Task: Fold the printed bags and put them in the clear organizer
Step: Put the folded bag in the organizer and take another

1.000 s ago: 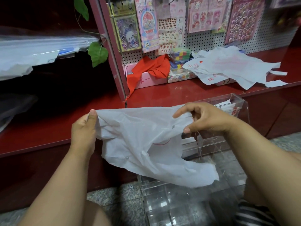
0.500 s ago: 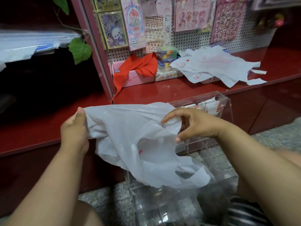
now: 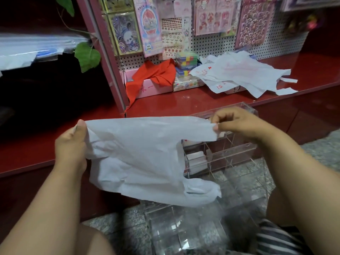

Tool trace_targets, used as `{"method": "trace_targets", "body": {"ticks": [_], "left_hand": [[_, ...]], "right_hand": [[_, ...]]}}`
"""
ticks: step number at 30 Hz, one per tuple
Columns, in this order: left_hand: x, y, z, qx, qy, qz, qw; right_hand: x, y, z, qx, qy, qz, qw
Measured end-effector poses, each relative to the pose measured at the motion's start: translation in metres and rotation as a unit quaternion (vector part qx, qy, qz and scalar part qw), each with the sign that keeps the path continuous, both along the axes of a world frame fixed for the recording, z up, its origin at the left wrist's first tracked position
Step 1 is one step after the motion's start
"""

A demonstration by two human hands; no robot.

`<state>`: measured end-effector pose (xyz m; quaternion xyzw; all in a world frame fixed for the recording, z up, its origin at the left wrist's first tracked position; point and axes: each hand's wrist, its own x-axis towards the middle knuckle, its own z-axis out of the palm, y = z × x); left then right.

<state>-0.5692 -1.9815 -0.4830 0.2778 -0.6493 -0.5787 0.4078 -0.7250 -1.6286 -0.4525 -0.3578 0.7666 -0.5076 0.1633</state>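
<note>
A person holds a thin white plastic bag (image 3: 147, 155) stretched out between both hands, in front of a glossy red wooden shelf (image 3: 184, 103).

The red shelf runs across the whole scene, backed by a white pegboard (image 3: 207, 45) hung with sticker sheets. On it lies a loose pile of white printed bags with red markings (image 3: 237, 74), next to a crumpled red cloth (image 3: 156, 74) draped over a pink box. Below, on the speckled stone floor, sits the clear acrylic organizer with divided compartments (image 3: 230, 151), some folded white bags inside it. The held bag hangs in the air over and in front of this organizer, its top edge pulled taut. The left hand (image 3: 71, 144) is clamped on the bag's left corner, thumb on top. The right hand (image 3: 237, 124) pinches the right corner between thumb and fingertips.
</note>
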Motion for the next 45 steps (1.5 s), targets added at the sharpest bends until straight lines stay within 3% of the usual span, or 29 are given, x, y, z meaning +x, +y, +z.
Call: {"method": "trace_targets", "body": {"ticks": [4, 9, 11, 13, 15, 16, 18, 20, 22, 25, 28, 31, 33, 37, 41, 45], "left_hand": [[0.010, -0.010, 0.002, -0.027, -0.020, -0.019, 0.999], [0.014, -0.003, 0.007, -0.044, -0.027, -0.031, 0.998], [0.012, 0.001, 0.009, -0.058, -0.018, -0.029, 0.998], [0.008, 0.007, 0.011, -0.067, -0.009, -0.037, 0.997], [0.002, 0.015, 0.012, -0.065, 0.003, -0.050, 0.997], [-0.001, 0.019, 0.012, -0.060, 0.010, -0.057, 0.997], [-0.006, 0.025, 0.010, -0.045, 0.018, -0.069, 0.996], [-0.011, 0.028, 0.005, -0.029, 0.016, -0.075, 0.997], [-0.014, 0.029, 0.003, -0.020, 0.015, -0.076, 0.997], [-0.016, 0.026, 0.001, -0.005, 0.011, -0.068, 0.998], [-0.016, 0.023, 0.000, 0.019, 0.012, -0.066, 0.998], [-0.017, 0.024, 0.000, 0.046, 0.018, -0.066, 0.997], [-0.019, 0.024, -0.001, 0.086, 0.009, -0.056, 0.995], [-0.021, 0.021, 0.001, 0.222, -0.045, -0.134, 0.965], [-0.010, 0.026, -0.001, 0.148, -0.181, -0.257, 0.938], [-0.009, 0.025, -0.005, 0.069, -0.167, -0.167, 0.969]], "right_hand": [[-0.011, 0.013, 0.001, -0.091, 0.007, -0.058, 0.994], [-0.014, 0.011, 0.002, -0.241, -0.026, -0.145, 0.959], [-0.017, 0.010, 0.006, -0.332, -0.077, -0.177, 0.923], [-0.020, 0.008, 0.010, -0.462, -0.160, -0.190, 0.852], [-0.023, 0.001, 0.005, -0.529, -0.251, -0.129, 0.800], [-0.022, -0.006, -0.003, -0.500, -0.289, -0.083, 0.812], [-0.014, -0.024, -0.022, -0.351, -0.323, -0.026, 0.878], [-0.002, -0.041, -0.038, -0.187, -0.294, -0.009, 0.937], [0.003, -0.050, -0.043, -0.108, -0.248, -0.037, 0.962], [-0.011, -0.043, -0.045, -0.138, -0.228, -0.082, 0.960], [-0.023, -0.036, -0.050, -0.204, -0.282, -0.037, 0.937], [-0.017, -0.041, -0.066, -0.080, -0.288, -0.003, 0.954], [-0.016, -0.044, -0.072, -0.060, -0.301, -0.040, 0.951], [-0.024, -0.044, -0.066, -0.163, -0.338, -0.122, 0.919], [-0.022, -0.048, -0.068, -0.173, -0.352, -0.149, 0.907], [-0.020, -0.048, -0.061, -0.160, -0.307, -0.144, 0.927]]}}
